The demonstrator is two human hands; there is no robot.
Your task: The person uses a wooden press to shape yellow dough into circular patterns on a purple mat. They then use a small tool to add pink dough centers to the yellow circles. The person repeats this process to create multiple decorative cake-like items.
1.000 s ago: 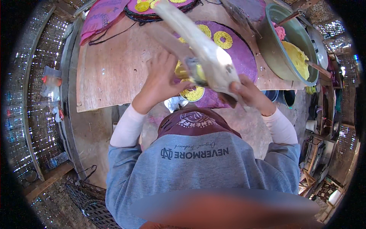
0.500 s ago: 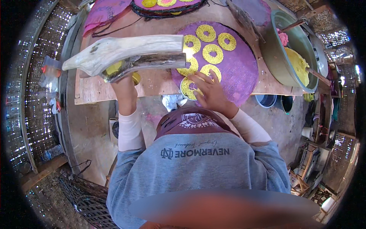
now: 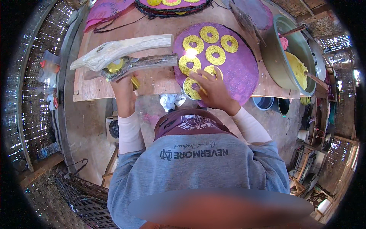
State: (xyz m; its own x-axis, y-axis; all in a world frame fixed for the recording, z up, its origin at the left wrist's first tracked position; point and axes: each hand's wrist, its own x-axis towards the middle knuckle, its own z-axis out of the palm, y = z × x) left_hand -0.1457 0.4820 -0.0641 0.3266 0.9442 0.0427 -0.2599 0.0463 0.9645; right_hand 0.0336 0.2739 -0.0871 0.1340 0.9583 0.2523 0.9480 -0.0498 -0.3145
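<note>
My left hand (image 3: 123,84) is closed around a wooden lever press (image 3: 122,47) with a pale upper arm and a dark lower arm. The press's two arms stand slightly apart, and yellow metal shows between them and below my fingers. My right hand (image 3: 215,89) rests, fingers apart, over the near left edge of a round purple mat (image 3: 242,72). Under its fingertips lies a ring of yellow strands (image 3: 190,84) inside a thin pale hoop (image 3: 184,91). Several more yellow rings (image 3: 215,55) lie on the mat; my fingers partly cover one.
A large green basin (image 3: 268,51) at the right holds yellow dough (image 3: 295,68), a pink lump (image 3: 283,42) and wooden handles. Stacked round trays (image 3: 171,13) stand at the table's far side. The wooden table's (image 3: 152,86) front edge runs just before me, with buckets (image 3: 264,102) below.
The arms of the press have spread apart, and its free end has drawn back left from the mat. My right hand stays at the same ring, its fingers slightly shifted.
</note>
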